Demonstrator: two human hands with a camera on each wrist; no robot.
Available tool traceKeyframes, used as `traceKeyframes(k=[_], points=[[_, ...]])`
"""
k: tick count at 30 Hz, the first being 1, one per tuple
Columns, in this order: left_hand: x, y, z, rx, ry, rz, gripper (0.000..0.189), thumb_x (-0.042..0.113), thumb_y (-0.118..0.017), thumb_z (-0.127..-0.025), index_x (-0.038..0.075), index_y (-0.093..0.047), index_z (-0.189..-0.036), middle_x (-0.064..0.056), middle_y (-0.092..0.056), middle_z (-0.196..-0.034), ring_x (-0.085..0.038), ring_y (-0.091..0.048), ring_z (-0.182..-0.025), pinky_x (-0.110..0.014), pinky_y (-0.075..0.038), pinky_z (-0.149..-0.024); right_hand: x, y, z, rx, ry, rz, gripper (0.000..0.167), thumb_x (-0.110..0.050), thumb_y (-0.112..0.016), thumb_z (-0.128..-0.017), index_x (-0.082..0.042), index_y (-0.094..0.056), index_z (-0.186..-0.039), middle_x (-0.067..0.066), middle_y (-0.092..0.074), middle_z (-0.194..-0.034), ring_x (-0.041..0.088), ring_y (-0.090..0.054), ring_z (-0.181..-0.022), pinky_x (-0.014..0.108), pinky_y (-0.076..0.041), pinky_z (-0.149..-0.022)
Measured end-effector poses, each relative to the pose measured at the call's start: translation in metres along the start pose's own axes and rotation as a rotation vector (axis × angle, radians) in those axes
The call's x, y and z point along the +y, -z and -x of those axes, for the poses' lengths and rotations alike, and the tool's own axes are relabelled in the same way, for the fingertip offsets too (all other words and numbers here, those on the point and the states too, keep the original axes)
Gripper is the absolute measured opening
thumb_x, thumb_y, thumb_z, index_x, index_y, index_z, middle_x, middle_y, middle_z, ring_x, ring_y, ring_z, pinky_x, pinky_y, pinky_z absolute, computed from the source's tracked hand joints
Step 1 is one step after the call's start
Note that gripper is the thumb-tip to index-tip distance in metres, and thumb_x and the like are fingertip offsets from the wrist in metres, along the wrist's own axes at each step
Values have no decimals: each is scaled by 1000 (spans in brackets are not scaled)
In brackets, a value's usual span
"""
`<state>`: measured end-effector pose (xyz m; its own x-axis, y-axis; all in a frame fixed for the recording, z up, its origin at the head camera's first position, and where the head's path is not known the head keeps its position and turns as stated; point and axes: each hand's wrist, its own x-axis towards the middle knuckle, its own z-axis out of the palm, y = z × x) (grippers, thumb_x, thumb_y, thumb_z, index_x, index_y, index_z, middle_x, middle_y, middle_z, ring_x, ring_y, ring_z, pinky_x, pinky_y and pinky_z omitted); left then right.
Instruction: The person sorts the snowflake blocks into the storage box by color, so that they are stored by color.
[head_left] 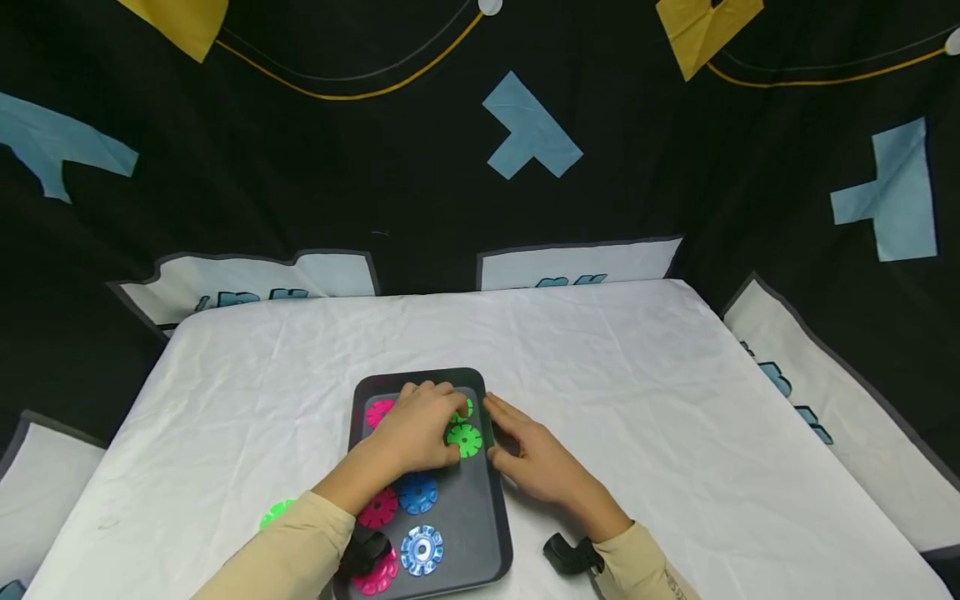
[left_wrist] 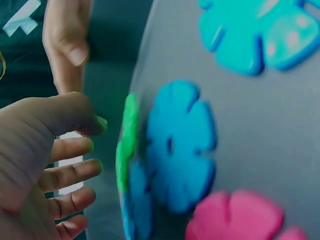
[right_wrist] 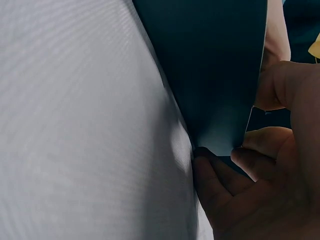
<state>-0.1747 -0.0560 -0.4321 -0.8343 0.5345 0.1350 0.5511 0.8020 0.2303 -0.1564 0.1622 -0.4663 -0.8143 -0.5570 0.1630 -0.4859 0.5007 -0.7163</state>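
Observation:
A dark grey tray [head_left: 468,517] lies on the white cloth and holds several slotted flower-shaped plastic discs. My left hand [head_left: 423,427] reaches over the tray's far half, thumb and fingers spread around two green discs [head_left: 465,441]. In the left wrist view nothing sits between the loosely bent fingers, and a green disc [left_wrist: 127,140] is just beyond the thumb. Along the tray's right rim rests my right hand [head_left: 543,462], its fingertips touching the outer wall [right_wrist: 215,110] in the right wrist view.
Pink discs [head_left: 381,507] and blue discs [head_left: 422,550] occupy the tray's near half; another pink disc [head_left: 378,412] is at its far left. Outside the tray, a green disc [head_left: 276,512] lies partly behind the left sleeve. A black patterned curtain [head_left: 420,183] hangs behind the table.

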Motion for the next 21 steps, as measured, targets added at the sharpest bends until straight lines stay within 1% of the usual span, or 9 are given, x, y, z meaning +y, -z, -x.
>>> traceKeyframes(k=[4,6,8,11,12,14,15,17,21], points=[[-12,12,9,72,42,48,35,28,-77,-71,14,-71,-103,0,-63,-97,-20,-54,-89,-44,-41,-82,-1,-1,0,3,-11,3,67,-17,-58,-92,-5,-30,-152,0,-23,-160,20,-22,-145,41,-26,-113],[-19,19,15,115,59,88,35,25,-74,-74,11,-71,-106,-1,-64,-101,-22,-56,-93,-46,-42,-84,0,-1,0,8,-9,3,67,-17,-59,-92,-5,-31,-152,2,-24,-160,21,-23,-145,41,-25,-113],[-26,27,23,156,74,128,36,22,-72,-76,9,-70,-110,-3,-65,-104,-24,-58,-98,-49,-42,-88,0,-2,-1,15,-7,8,68,-17,-59,-91,-5,-32,-152,2,-25,-159,21,-23,-145,40,-25,-113],[-38,37,37,196,111,187,37,18,-69,-79,6,-68,-114,-4,-65,-108,-25,-59,-101,-52,-41,-91,0,-3,-1,23,-2,12,68,-16,-60,-91,-5,-33,-152,3,-26,-159,20,-24,-145,40,-25,-113],[-42,40,43,203,126,203,36,17,-69,-80,5,-67,-114,-5,-65,-109,-25,-59,-101,-52,-41,-91,0,-3,-1,26,-4,13,68,-16,-60,-91,-5,-33,-151,1,-26,-159,19,-24,-144,40,-26,-113],[-51,44,55,211,163,217,36,17,-68,-80,5,-67,-115,-4,-65,-110,-24,-60,-97,-53,-40,-91,-1,-3,-1,26,-11,17,68,-17,-60,-91,-6,-33,-152,-4,-26,-158,18,-25,-144,39,-26,-113],[-54,46,61,212,184,227,36,17,-68,-80,5,-67,-115,-5,-64,-110,-24,-59,-94,-52,-40,-90,-1,-3,0,27,-11,16,68,-17,-60,-91,-6,-33,-152,-3,-26,-159,18,-25,-144,39,-26,-113],[-61,48,73,211,225,245,37,17,-69,-81,5,-67,-115,-5,-63,-111,-24,-59,-91,-48,-44,-87,-2,-3,0,27,-18,9,68,-17,-60,-91,-7,-33,-152,-5,-25,-158,16,-24,-144,39,-26,-113],[-71,49,101,193,296,280,39,17,-70,-83,5,-63,-120,-7,-61,-115,-24,-58,-94,-41,-49,-77,-3,-3,0,18,-20,-3,67,-16,-60,-91,-6,-32,-152,2,-26,-159,14,-24,-144,41,-26,-112]])
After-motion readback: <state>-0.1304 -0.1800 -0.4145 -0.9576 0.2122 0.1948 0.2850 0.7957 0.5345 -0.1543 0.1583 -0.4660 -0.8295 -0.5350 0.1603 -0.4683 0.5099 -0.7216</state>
